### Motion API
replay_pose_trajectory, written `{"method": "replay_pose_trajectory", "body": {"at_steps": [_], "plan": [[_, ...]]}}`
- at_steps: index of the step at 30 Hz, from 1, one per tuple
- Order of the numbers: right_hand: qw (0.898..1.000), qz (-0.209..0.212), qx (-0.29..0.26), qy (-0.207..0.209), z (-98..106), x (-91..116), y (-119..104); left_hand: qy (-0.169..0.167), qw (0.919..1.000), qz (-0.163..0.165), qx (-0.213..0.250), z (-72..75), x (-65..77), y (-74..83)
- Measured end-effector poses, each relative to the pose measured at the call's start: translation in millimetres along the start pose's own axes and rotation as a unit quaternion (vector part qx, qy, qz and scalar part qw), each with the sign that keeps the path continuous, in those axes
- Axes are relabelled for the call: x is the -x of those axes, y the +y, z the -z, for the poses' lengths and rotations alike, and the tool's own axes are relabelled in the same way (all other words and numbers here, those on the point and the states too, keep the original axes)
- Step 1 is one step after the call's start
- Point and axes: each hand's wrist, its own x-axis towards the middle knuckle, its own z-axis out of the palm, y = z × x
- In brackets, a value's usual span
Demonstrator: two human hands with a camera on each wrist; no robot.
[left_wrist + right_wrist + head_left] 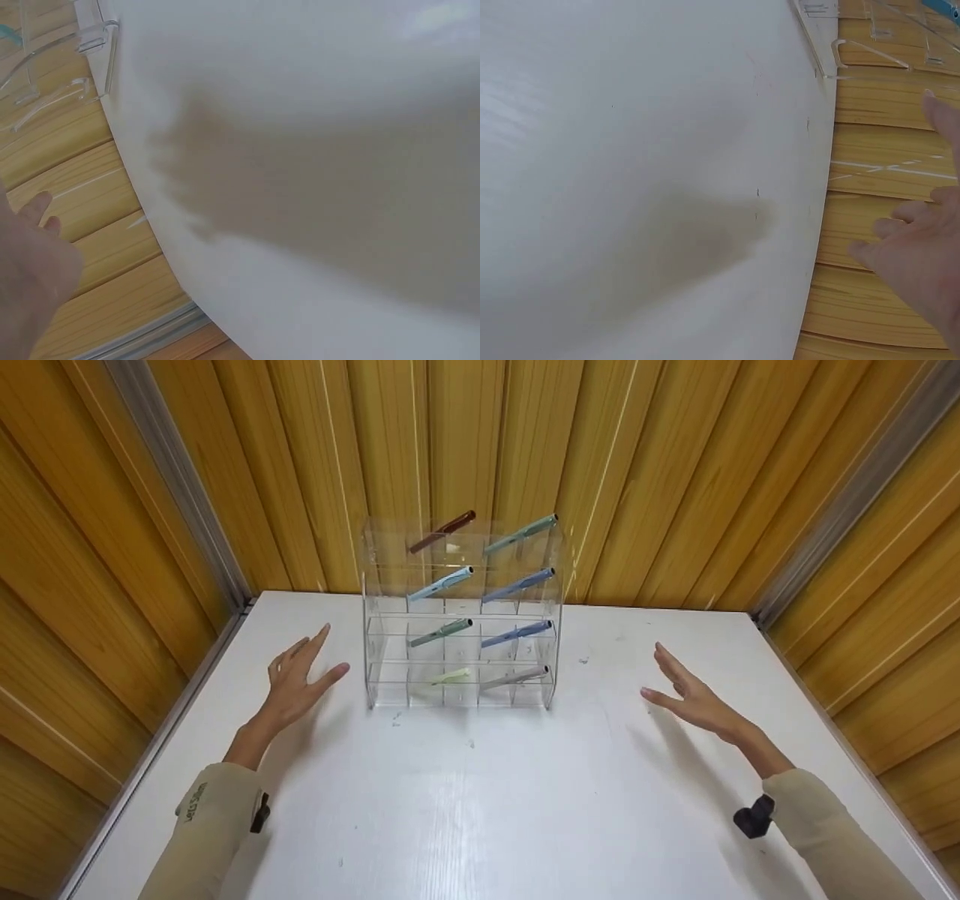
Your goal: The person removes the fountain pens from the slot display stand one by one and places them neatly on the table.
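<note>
A clear acrylic pen rack (461, 709) with tiered compartments stands at the back middle of the white table. Several pens lean in it in two columns: a dark red pen (442, 532) and a teal pen (521, 534) at the top, a light blue pen (441, 583) and blue pens (517, 634) lower, then a green pen (441, 633), a pale yellow-green pen (451, 676) and a grey pen (516, 677). Left of the rack, my left hand (296, 679) hovers above the table with fingers extended. My right hand (697, 701) is held likewise, farther off to the right. Both hold nothing.
The white table (420, 810) spreads in front of the rack. Wood-patterned panels (465, 435) close in the back and both sides, with grey metal posts (180, 480) at the corners. Each sleeve carries a small black device (754, 817) near the wrist.
</note>
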Motion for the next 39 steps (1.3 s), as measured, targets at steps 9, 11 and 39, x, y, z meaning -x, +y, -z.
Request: {"method": "replay_pose_trajectory", "body": {"at_steps": [9,11,39], "plan": [[0.998,0.022,-0.05,-0.007,-14.8,-1.2,-7.6,-0.012,0.9951,0.013,0.097,-7.3,-0.8,8.1],[0.998,0.025,-0.061,-0.008,-17.0,0.3,-8.6,-0.026,0.9919,0.016,0.124,-9.6,-1.3,10.7],[0.985,0.05,-0.159,-0.033,-64.3,-11.4,-27.4,-0.084,0.9198,0.074,0.376,-46.0,-27.4,20.5]]}}
